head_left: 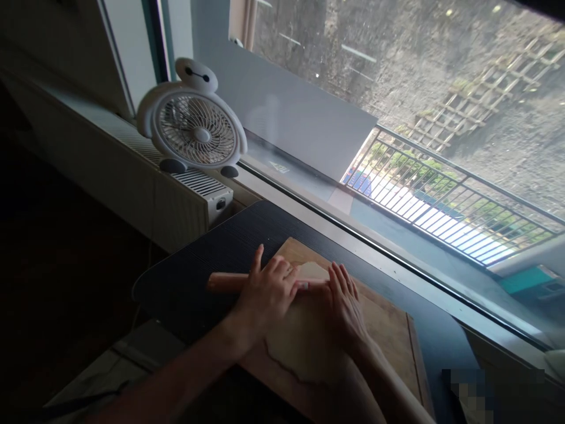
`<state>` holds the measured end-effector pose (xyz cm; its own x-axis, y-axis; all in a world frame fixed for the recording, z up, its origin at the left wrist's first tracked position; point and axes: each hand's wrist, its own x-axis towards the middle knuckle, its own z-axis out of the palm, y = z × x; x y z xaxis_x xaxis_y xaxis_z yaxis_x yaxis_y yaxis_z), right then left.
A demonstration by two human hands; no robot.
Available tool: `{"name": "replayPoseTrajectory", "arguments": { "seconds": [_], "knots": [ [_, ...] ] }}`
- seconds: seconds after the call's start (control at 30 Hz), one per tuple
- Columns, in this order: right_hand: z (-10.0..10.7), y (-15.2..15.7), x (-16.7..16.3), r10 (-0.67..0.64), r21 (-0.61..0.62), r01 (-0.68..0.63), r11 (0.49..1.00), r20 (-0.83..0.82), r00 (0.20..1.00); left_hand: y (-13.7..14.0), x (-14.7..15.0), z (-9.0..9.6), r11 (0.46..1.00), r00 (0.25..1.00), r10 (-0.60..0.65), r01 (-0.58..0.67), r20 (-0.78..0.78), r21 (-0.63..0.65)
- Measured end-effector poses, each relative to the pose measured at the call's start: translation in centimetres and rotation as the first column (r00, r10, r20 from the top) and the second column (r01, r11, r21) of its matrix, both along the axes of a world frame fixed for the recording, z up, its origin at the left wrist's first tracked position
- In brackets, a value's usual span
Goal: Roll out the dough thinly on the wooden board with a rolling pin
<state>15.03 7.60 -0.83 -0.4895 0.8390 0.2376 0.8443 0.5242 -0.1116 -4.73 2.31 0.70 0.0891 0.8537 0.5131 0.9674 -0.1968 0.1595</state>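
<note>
A wooden rolling pin (pixel 223 282) lies across a wooden board (pixel 388 330) on a dark table. My left hand (pixel 267 294) presses down on the pin's left part, fingers loosely curled over it. My right hand (pixel 346 306) rests flat on the pin's right part, fingers spread and pointing away from me. Under the pin and my hands lies a sheet of pale rolled dough (pixel 304 347), spreading toward me on the board. The pin's right end is hidden by my right hand.
The dark ribbed table (pixel 212 253) stands against a large window (pixel 397 88). A small white fan (pixel 194 121) sits on a radiator at the back left. Outside is a balcony railing (pixel 450 194). The floor at the left is dark.
</note>
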Motion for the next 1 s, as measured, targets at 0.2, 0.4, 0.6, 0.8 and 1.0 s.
{"name": "replayPoseTrajectory", "arguments": {
  "seconds": [0.2, 0.4, 0.6, 0.8, 1.0],
  "knots": [
    [3.2, 3.7, -3.6, 0.027, -0.028, -0.028, 0.999, -0.017, 0.999, 4.0, -0.2, 0.7, 0.993, 0.993, 0.114, -0.114, -0.041, 0.012],
    [2.3, -4.2, 5.6, 0.183, 0.020, -0.182, 0.983, -0.082, 0.980, -0.4, 2.5, 0.5, 0.997, 0.996, -0.062, 0.058, -0.067, -0.051],
    [1.3, -5.9, 12.6, -0.031, 0.034, 0.036, 0.999, -0.148, 0.989, 4.2, 5.4, 1.2, 0.971, 0.980, -0.149, 0.120, -0.130, -0.206],
    [1.3, -2.4, 10.6, -0.175, 0.061, 0.185, 0.981, -0.143, 0.974, 13.2, 7.9, 1.9, 0.877, 0.973, -0.075, -0.040, -0.218, -0.479],
    [-0.2, -6.1, 11.6, -0.044, 0.115, 0.054, 0.992, -0.085, 0.995, 7.0, 5.2, 0.3, 0.911, 0.949, -0.179, 0.060, -0.259, -0.407]
  ]
}}
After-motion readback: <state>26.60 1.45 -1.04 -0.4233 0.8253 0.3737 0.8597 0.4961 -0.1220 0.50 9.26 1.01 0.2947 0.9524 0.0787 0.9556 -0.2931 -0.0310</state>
